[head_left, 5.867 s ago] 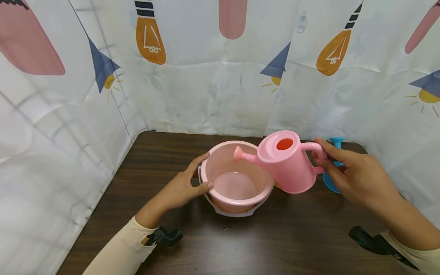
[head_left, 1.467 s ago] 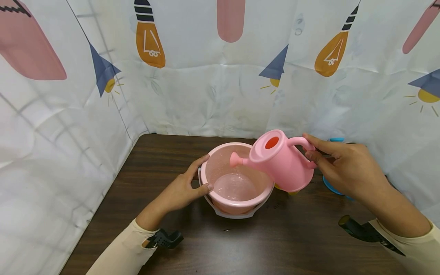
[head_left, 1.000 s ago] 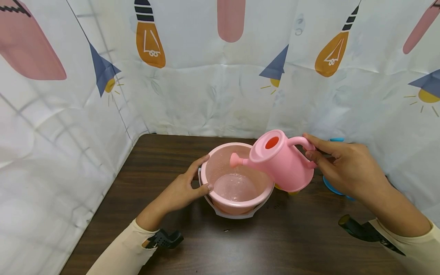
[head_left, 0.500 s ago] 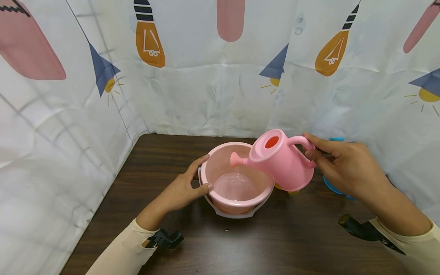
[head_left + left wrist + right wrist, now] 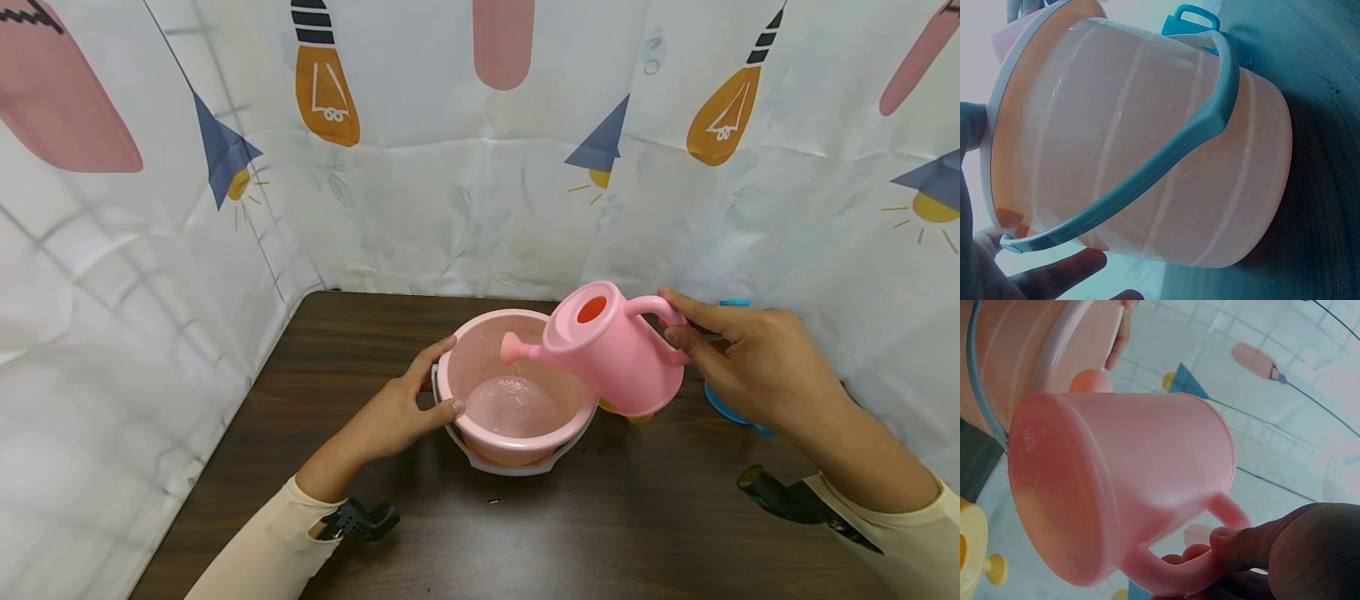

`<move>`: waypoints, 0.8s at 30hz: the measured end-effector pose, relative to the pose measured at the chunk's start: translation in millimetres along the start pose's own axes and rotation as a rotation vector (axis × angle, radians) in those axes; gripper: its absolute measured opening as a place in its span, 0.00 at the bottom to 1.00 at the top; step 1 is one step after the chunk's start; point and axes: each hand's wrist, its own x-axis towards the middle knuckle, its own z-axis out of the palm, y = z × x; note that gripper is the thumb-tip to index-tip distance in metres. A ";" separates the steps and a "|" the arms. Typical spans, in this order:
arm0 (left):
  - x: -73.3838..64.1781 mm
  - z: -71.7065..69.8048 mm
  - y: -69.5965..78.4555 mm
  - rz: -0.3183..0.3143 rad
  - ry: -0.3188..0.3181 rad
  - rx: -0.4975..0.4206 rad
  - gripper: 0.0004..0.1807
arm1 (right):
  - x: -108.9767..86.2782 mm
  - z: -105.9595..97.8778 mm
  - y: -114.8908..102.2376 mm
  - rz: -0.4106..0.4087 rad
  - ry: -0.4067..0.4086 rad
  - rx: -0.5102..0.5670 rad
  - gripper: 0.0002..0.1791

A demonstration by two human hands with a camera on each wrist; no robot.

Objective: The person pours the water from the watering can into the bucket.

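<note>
A pink bucket (image 5: 517,442) stands on the dark wooden table, its pale carrying handle (image 5: 1166,164) hanging down along the side. My left hand (image 5: 397,412) grips the left part of its rim, with the thumb over the edge. In my right hand (image 5: 765,358), thumb and fingers pinch the handle of a pink watering can (image 5: 630,371). The can is held up and tilted, its spout head (image 5: 513,348) over the bucket's opening. Below the spout, water (image 5: 513,404) at the bottom of the bucket ripples. Drops cling to the can's base in the right wrist view.
Behind my right hand, partly hidden, stands a blue object (image 5: 735,304) with a flared top. A yellow object with a knob-like spout (image 5: 995,569) shows beyond the pink can. White patterned cloth (image 5: 450,225) hangs along the table's back and left edges.
Compared with about six seconds ago, my right hand has shifted left and tipped the watering can further; the calm water now ripples. Over the last second both hands stay nearly still.
</note>
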 end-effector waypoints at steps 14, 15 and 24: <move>0.2 -0.2 -0.8 0.009 0.000 -0.009 0.46 | 0.0 0.8 0.7 -0.008 0.002 0.005 0.26; 0.1 -0.2 -0.8 0.008 0.000 -0.009 0.46 | 0.1 0.7 0.7 -0.009 0.002 0.003 0.26; -0.2 0.2 -0.3 0.000 -0.001 -0.005 0.46 | 1.1 0.1 0.1 -0.013 0.002 -0.003 0.26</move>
